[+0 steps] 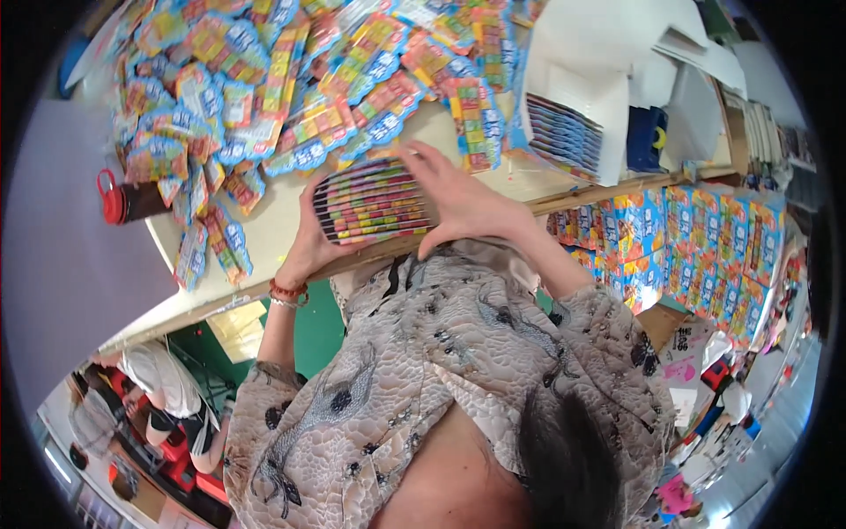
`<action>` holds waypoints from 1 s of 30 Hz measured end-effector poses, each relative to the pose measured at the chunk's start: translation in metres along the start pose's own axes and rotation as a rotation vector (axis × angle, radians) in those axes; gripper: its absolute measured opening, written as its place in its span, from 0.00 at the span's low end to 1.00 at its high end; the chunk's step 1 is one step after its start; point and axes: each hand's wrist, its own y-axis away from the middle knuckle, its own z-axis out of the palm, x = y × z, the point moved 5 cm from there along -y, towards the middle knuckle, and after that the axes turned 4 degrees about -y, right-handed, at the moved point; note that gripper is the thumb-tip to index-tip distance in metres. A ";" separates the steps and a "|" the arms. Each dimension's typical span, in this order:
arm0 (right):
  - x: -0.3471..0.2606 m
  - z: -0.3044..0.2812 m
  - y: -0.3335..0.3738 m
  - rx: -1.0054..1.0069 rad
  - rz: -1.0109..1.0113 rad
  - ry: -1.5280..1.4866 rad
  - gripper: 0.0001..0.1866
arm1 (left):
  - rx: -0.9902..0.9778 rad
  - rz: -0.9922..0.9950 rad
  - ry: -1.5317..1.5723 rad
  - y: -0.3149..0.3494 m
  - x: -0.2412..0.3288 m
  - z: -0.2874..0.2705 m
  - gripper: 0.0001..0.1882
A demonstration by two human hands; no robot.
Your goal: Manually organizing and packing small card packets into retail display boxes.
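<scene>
The left hand (307, 236) and the right hand (463, 201) are clamping a stack of colourful flat packets (374, 203) between them at the worktable's (280, 212) near edge, packet edges running left to right, the open white carton (573, 57) lying nearer the right.

At near edge of cream table (273, 220): bundle of flat multicoloured packets (374, 201), between left hand (310, 236) and right hand (463, 198). Behind: heap of flat blue-and-orange packets (308, 128). Left of heap, table's edge: dark red-lidded cylinder (137, 201). Right of heap: open white box (577, 53), blue flat packets (564, 137) in it; dark-blue box (646, 139) to its right. Right of person: blue-and-orange boxes (718, 234).
</scene>
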 end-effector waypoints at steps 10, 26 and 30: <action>-0.006 -0.001 0.027 0.244 -0.042 0.014 0.52 | -0.070 0.032 -0.082 -0.011 0.029 0.000 0.61; 0.108 -0.234 0.114 0.663 0.200 0.378 0.52 | -0.144 0.747 -0.396 -0.295 0.195 0.122 0.45; 0.108 -0.234 0.121 0.597 0.331 0.564 0.53 | -0.170 0.707 -0.351 -0.304 0.180 0.139 0.49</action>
